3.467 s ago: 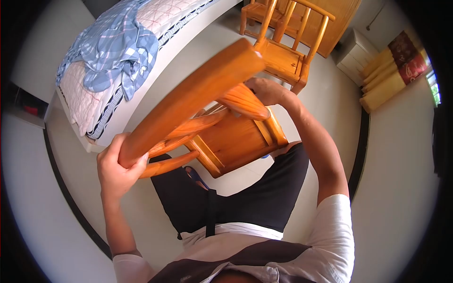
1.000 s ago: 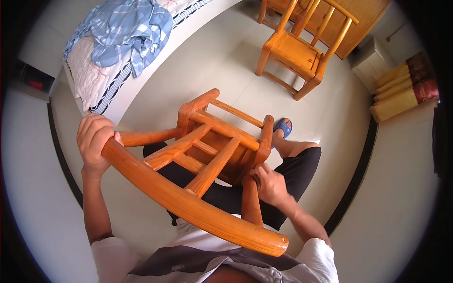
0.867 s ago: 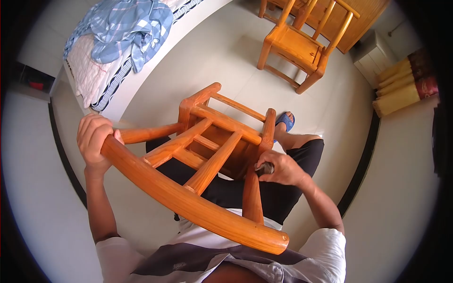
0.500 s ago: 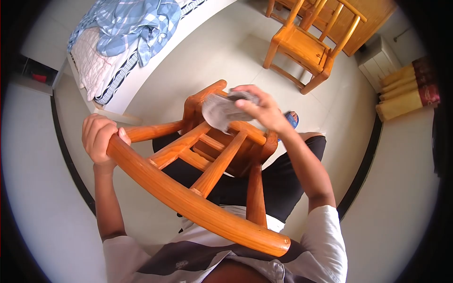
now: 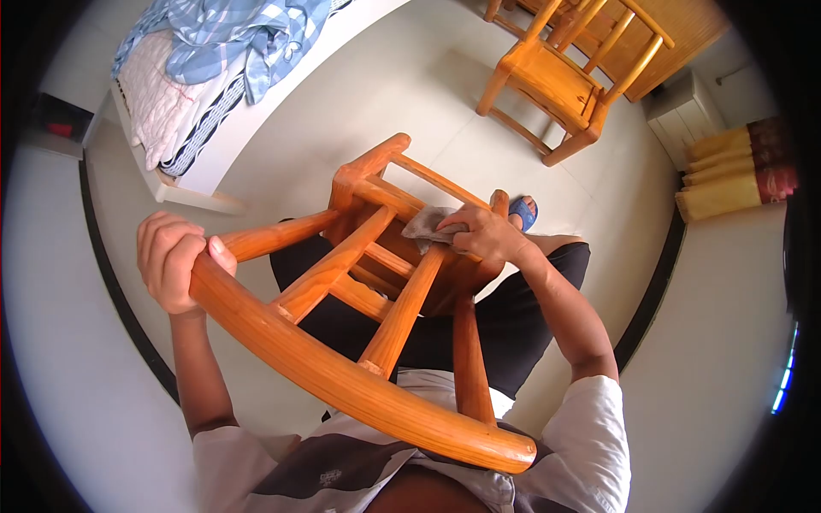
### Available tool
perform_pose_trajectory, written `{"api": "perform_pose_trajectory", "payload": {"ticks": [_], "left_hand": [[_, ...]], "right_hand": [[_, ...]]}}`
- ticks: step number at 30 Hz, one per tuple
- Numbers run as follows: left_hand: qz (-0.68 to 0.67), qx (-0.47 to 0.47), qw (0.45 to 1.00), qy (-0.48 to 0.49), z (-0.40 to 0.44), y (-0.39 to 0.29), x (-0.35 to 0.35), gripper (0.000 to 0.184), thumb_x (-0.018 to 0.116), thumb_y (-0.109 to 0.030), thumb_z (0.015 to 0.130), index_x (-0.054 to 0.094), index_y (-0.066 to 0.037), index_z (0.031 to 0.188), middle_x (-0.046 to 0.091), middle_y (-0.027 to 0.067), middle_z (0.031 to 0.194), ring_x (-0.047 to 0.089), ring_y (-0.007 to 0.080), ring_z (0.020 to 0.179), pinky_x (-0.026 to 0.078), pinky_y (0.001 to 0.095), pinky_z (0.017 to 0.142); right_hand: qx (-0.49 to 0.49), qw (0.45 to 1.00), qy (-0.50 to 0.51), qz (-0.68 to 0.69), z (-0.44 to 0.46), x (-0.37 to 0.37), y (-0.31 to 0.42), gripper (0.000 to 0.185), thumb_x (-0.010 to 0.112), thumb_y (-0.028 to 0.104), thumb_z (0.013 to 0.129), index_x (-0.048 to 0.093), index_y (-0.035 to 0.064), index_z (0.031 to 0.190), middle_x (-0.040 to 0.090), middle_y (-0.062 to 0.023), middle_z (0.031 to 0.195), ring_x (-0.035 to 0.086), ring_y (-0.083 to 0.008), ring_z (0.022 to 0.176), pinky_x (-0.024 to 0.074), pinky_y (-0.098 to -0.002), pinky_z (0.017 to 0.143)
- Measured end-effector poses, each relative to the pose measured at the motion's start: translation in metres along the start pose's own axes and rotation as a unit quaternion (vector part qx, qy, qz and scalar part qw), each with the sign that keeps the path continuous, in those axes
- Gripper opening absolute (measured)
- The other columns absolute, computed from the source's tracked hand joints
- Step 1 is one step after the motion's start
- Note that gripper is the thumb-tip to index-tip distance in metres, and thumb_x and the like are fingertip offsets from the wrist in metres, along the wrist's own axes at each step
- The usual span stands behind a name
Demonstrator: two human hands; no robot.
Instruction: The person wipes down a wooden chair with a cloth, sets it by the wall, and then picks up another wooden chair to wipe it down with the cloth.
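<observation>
A wooden chair [image 5: 346, 374] lies tipped across my lap, its curved top rail towards my chest and its spindles running away to the seat. My left hand [image 5: 175, 261] is wrapped round the left end of that rail. In my right hand [image 5: 486, 235] is a grey cloth [image 5: 425, 226], pressed against the wood where the spindles meet the seat edge. Part of the cloth is hidden under my fingers.
A second wooden chair [image 5: 556, 81] stands on the tiled floor at the far right. At upper left is a bed [image 5: 205, 162] with a blue checked cover [image 5: 248, 43]. Yellow fabric [image 5: 723, 171] hangs at the right. A foot in a blue slipper [image 5: 523, 212] shows beyond the chair.
My right hand has come down with the cloth, from a blurred position above the chair onto the seat edge. My left hand keeps its hold on the rail.
</observation>
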State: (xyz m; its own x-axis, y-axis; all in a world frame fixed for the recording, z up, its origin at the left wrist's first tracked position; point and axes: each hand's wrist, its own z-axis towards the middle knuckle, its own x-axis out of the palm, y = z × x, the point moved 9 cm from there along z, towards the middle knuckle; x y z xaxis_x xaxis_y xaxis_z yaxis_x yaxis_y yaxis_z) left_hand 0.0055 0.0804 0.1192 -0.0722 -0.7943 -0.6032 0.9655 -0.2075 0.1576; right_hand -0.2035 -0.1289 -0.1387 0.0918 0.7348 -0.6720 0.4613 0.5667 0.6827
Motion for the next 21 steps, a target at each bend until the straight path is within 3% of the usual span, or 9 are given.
{"api": "perform_pose_trajectory", "payload": {"ticks": [1, 3, 4, 7, 11, 14, 15, 19, 21], "left_hand": [[0.010, 0.001, 1.000, -0.005, 0.000, -0.001, -0.001, 0.012, 0.062, -0.002, 0.074, 0.051, -0.003, 0.078, 0.054, 0.0100, 0.071, 0.056, 0.0259, 0.062, 0.049, 0.0405, 0.060], [0.019, -0.002, 1.000, -0.008, -0.002, -0.001, -0.002, 0.012, 0.062, -0.004, 0.074, 0.051, -0.004, 0.078, 0.054, 0.0088, 0.071, 0.056, 0.0245, 0.062, 0.050, 0.0396, 0.059], [0.006, 0.002, 1.000, -0.018, -0.003, -0.001, -0.003, 0.011, 0.061, -0.002, 0.075, 0.050, -0.003, 0.077, 0.054, 0.0102, 0.071, 0.055, 0.0259, 0.062, 0.049, 0.0396, 0.059], [-0.009, 0.006, 1.000, -0.027, -0.003, -0.002, -0.003, 0.010, 0.060, 0.000, 0.076, 0.050, -0.001, 0.077, 0.054, 0.0118, 0.070, 0.055, 0.0273, 0.061, 0.047, 0.0394, 0.057], [-0.001, 0.014, 1.000, -0.023, 0.000, -0.005, -0.003, 0.010, 0.060, 0.000, 0.076, 0.050, 0.000, 0.077, 0.054, 0.0125, 0.070, 0.055, 0.0275, 0.061, 0.047, 0.0400, 0.057], [0.010, 0.016, 0.999, -0.025, 0.001, -0.005, -0.002, 0.010, 0.061, -0.003, 0.075, 0.051, -0.003, 0.077, 0.055, 0.0099, 0.071, 0.056, 0.0256, 0.062, 0.049, 0.0392, 0.059], [0.008, 0.020, 0.999, -0.025, 0.001, -0.007, -0.002, 0.010, 0.061, -0.003, 0.075, 0.051, -0.003, 0.077, 0.055, 0.0099, 0.071, 0.056, 0.0256, 0.062, 0.049, 0.0392, 0.059], [0.000, 0.021, 0.999, -0.023, 0.002, -0.008, -0.003, 0.009, 0.060, 0.000, 0.076, 0.051, 0.001, 0.077, 0.055, 0.0129, 0.069, 0.054, 0.0275, 0.061, 0.047, 0.0403, 0.056], [0.003, 0.018, 1.000, -0.021, 0.000, -0.008, -0.003, 0.009, 0.060, 0.000, 0.076, 0.051, 0.001, 0.077, 0.055, 0.0129, 0.069, 0.054, 0.0274, 0.061, 0.047, 0.0401, 0.056]], "right_hand": [[-0.003, 1.000, 0.003, -0.001, 0.001, 0.000, 0.004, 0.036, 0.057, 0.010, 0.074, 0.066, 0.0088, 0.109, 0.060, -0.0143, 0.108, 0.055, -0.0289, 0.105, 0.0456, -0.0359, 0.090], [0.095, 0.977, -0.006, 0.191, -0.007, 0.004, -0.003, 0.038, 0.056, 0.016, 0.075, 0.066, 0.0096, 0.111, 0.057, -0.0206, 0.108, 0.058, -0.0334, 0.101, 0.0465, -0.0367, 0.091], [0.074, 0.989, -0.057, 0.118, -0.010, 0.010, 0.003, 0.038, 0.057, 0.014, 0.078, 0.063, 0.0055, 0.115, 0.058, -0.0174, 0.106, 0.056, -0.0241, 0.103, 0.0458, -0.0316, 0.087], [0.037, 0.982, -0.080, 0.166, -0.041, 0.001, 0.054, 0.039, 0.059, 0.015, 0.079, 0.063, 0.0055, 0.116, 0.053, -0.0163, 0.110, 0.056, -0.0244, 0.100, 0.0458, -0.0321, 0.086], [-0.173, 0.952, -0.064, 0.245, -0.086, -0.026, 0.159, 0.039, 0.060, 0.011, 0.080, 0.062, 0.0056, 0.119, 0.046, -0.0157, 0.113, 0.052, -0.0298, 0.104, 0.0446, -0.0364, 0.091], [-0.295, 0.871, 0.049, 0.390, -0.101, -0.036, 0.194, 0.040, 0.058, 0.008, 0.082, 0.061, 0.0050, 0.122, 0.046, -0.0140, 0.116, 0.047, -0.0263, 0.110, 0.0382, -0.0345, 0.095], [-0.321, 0.859, 0.050, 0.395, -0.105, -0.038, 0.204, 0.040, 0.062, 0.007, 0.080, 0.063, 0.0050, 0.120, 0.047, -0.0138, 0.116, 0.049, -0.0253, 0.108, 0.0409, -0.0333, 0.093], [-0.299, 0.898, -0.002, 0.323, -0.093, -0.026, 0.177, 0.045, 0.069, 0.007, 0.072, 0.066, 0.0130, 0.117, 0.049, -0.0088, 0.113, 0.054, -0.0220, 0.104, 0.0453, -0.0307, 0.090], [-0.219, 0.943, -0.095, 0.231, -0.075, -0.018, 0.130, 0.043, 0.068, 0.010, 0.073, 0.065, 0.0145, 0.116, 0.050, -0.0097, 0.113, 0.058, -0.0248, 0.102, 0.0501, -0.0336, 0.086]]}}
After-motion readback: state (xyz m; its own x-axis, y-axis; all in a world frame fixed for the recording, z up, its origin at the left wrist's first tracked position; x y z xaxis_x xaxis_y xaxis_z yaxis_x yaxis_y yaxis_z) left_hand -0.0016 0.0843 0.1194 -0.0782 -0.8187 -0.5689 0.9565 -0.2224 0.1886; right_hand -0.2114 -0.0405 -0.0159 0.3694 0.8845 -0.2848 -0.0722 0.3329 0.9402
